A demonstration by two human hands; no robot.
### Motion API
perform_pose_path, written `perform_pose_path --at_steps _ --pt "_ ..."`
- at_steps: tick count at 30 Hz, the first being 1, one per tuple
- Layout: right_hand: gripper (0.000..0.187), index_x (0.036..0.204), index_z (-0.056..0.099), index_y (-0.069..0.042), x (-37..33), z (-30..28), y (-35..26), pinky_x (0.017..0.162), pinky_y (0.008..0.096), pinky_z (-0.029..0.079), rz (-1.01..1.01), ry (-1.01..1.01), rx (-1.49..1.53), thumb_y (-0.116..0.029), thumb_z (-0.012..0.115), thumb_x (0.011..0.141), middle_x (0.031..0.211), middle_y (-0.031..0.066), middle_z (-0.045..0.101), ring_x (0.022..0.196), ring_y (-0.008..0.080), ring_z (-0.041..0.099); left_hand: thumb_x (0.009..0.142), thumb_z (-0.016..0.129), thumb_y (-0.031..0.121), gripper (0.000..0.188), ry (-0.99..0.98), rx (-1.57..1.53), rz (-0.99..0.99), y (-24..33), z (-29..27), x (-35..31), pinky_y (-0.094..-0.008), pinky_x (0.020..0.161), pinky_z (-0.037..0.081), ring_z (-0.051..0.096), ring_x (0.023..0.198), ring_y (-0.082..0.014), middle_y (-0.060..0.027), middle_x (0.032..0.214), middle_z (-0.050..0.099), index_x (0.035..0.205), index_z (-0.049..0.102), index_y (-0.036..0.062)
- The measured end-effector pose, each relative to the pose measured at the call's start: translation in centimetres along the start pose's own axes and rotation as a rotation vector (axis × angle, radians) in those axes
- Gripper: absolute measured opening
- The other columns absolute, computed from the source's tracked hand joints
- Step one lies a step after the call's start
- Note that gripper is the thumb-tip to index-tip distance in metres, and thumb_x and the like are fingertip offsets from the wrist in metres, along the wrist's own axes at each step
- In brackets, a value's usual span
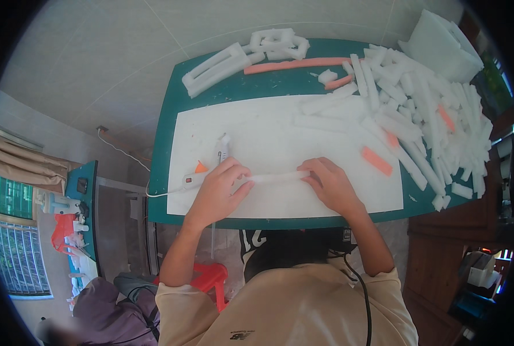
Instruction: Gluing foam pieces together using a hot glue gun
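Note:
A white foam strip point(277, 178) lies crosswise over the near part of a white sheet point(257, 130). My left hand point(222, 185) pinches its left end between thumb and fingers. At the right end my right hand point(332, 183) grips it the same way. Just beyond my left hand is a white tool that looks like a glue gun point(223, 147), partly hidden by my fingers. Beside that hand sit a small orange piece point(201, 167) and a white power strip point(190, 180) with a red switch.
Many white foam strips point(424, 109) are heaped at the right, with pink pieces point(377, 161) among them. Foam frames point(216, 69) and a long pink strip point(297, 64) lie along the green table's point(179, 86) far edge. A cord point(124, 153) runs left; a red stool point(211, 278) stands below.

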State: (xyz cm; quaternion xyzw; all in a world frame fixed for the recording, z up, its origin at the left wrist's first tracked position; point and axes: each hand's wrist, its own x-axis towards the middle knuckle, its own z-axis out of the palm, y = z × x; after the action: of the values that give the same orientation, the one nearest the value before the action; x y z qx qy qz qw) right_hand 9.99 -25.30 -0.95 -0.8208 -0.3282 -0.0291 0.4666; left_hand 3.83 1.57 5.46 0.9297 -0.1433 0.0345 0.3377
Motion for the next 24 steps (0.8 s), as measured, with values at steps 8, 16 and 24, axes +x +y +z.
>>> perform_pose_path --at_steps 8,16,24 --pt "0.020 0.104 0.058 -0.006 0.1 -0.1 -0.3 0.079 0.0433 0.050 0.037 0.003 -0.001 -0.002 0.066 0.086 0.095 0.0162 0.062 0.092 0.0375 0.061 0.084 0.072 0.004 0.015 0.079 0.094 0.149 0.4 0.5 -0.5 -0.0345 0.070 0.049 0.059 0.079 -0.0281 -0.0105 0.091 0.057 0.096 0.063 0.0021" --pt "0.021 0.105 0.057 -0.005 0.1 0.0 -0.3 0.079 0.0451 0.050 0.044 0.041 -0.008 -0.001 0.065 0.086 0.094 0.0177 0.061 0.091 0.0394 0.060 0.079 0.073 0.004 0.019 0.146 0.376 0.339 1.5 1.4 -0.9 -0.0387 0.067 0.050 0.060 0.080 -0.0278 -0.0090 0.091 0.057 0.094 0.062 0.0021" --pt "0.020 0.103 0.059 -0.003 0.3 -0.1 -0.7 0.081 0.0427 0.052 -0.026 0.121 -0.072 0.002 0.065 0.085 0.094 0.0173 0.064 0.095 0.0369 0.062 0.074 0.073 0.000 0.025 0.144 0.511 0.450 1.1 2.3 -2.0 -0.0368 0.066 0.050 0.058 0.076 -0.0264 -0.0092 0.092 0.058 0.097 0.064 0.0005"
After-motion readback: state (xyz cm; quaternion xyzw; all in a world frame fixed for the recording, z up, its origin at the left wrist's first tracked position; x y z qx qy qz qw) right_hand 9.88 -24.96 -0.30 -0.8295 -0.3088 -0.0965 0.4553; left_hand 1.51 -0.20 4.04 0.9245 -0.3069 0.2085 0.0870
